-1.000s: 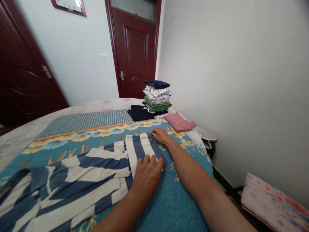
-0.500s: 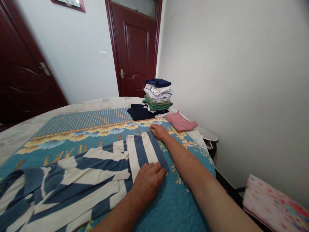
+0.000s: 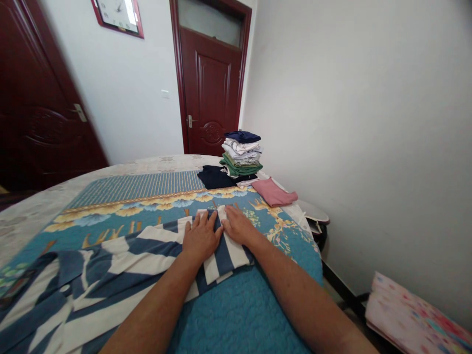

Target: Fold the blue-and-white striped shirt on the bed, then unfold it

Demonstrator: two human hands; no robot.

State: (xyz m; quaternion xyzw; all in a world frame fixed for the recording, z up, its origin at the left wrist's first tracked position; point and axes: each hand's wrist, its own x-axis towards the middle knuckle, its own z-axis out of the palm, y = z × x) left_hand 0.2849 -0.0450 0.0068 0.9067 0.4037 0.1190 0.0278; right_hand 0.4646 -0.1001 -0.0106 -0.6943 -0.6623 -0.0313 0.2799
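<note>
A navy-and-white striped garment [image 3: 121,268] lies spread on a teal quilted bedspread [image 3: 243,314] with a yellow floral pattern. My left hand [image 3: 201,238] presses flat on a folded striped section [image 3: 224,255], fingers spread. Just beside it, my right hand [image 3: 238,226] rests on the same fold, and neither hand grips the cloth. The two hands nearly touch and hide the fold's far end. Farther up the bed stands a stack of folded clothes [image 3: 241,155], with a dark navy garment [image 3: 216,177] and a pink folded garment [image 3: 275,191] next to it.
The bed's right side runs close along a white wall [image 3: 350,123]. A round white-topped stool [image 3: 313,211] stands at that side. A pink floral bundle [image 3: 413,314] lies low at right. Dark red doors [image 3: 210,93] stand behind the bed.
My left hand has moved forward from the near edge of the striped fold to sit beside my right hand. The fold now lies flatter and shorter under both hands. The view has shifted slightly.
</note>
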